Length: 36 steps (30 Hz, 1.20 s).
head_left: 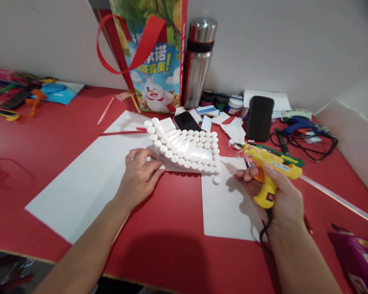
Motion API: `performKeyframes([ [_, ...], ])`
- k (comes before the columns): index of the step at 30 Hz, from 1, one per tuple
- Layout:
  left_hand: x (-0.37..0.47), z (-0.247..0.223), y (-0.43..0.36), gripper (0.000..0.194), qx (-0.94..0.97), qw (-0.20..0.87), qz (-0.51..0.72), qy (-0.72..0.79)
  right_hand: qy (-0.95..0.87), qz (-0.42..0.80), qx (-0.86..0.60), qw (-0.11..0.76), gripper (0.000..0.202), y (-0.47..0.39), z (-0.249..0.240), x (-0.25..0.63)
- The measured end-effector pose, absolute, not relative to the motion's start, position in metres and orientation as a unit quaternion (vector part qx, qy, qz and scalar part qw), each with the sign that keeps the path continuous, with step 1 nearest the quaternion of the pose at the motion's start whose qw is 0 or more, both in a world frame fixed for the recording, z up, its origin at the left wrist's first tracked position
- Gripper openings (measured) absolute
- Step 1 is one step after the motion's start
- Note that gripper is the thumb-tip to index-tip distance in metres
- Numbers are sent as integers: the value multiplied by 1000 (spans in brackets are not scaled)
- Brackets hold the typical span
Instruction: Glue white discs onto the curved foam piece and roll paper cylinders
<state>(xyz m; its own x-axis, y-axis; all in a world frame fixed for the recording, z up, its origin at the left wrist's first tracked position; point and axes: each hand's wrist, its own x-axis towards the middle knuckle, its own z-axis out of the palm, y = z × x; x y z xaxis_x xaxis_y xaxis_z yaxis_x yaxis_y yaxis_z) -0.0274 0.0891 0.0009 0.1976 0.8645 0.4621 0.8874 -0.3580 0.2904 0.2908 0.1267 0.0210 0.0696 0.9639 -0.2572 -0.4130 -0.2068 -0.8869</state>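
A white craft model [184, 153], edged with rows of small round white rolls, stands near the middle of the red table. My left hand [139, 171] is closed, thumb and fingers pinched at the model's lower left edge; the exact grip is partly hidden. In my right hand [282, 196] is a yellow hot glue gun [271, 161], its nozzle pointing left toward the model but apart from it. A clear glue stick [340, 198] juts from its back. One loose white roll [216, 179] lies just below the model's right corner.
White sheets [79, 188] lie left and right of the model. Behind stand a gift bag [156, 61], a steel flask [199, 61], paint jars [234, 104] and an upright black phone-like object [259, 118]. Cables [315, 141] lie at right, a purple box [355, 257] nearer.
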Motion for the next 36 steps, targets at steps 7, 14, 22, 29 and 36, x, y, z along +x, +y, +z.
performKeyframes([
  [7, -31, 0, 86, 25, -778, 19, -283, -560, -293, 611, -480, 557, 27, 127, 22, 291],
  [14, -35, -1, 85, 27, -768, 7, -298, -568, -291, 608, -482, 560, 28, 127, 22, 289],
  [22, -34, -2, 85, 25, -764, -2, -300, -571, -284, 609, -484, 561, 26, 126, 22, 289],
  [29, -35, -2, 86, 22, -740, 13, -356, -571, -284, 614, -484, 555, 28, 128, 24, 289],
  [36, -11, 46, 63, 9, -789, -51, -357, -497, -276, 619, -474, 562, 28, 129, 25, 289],
])
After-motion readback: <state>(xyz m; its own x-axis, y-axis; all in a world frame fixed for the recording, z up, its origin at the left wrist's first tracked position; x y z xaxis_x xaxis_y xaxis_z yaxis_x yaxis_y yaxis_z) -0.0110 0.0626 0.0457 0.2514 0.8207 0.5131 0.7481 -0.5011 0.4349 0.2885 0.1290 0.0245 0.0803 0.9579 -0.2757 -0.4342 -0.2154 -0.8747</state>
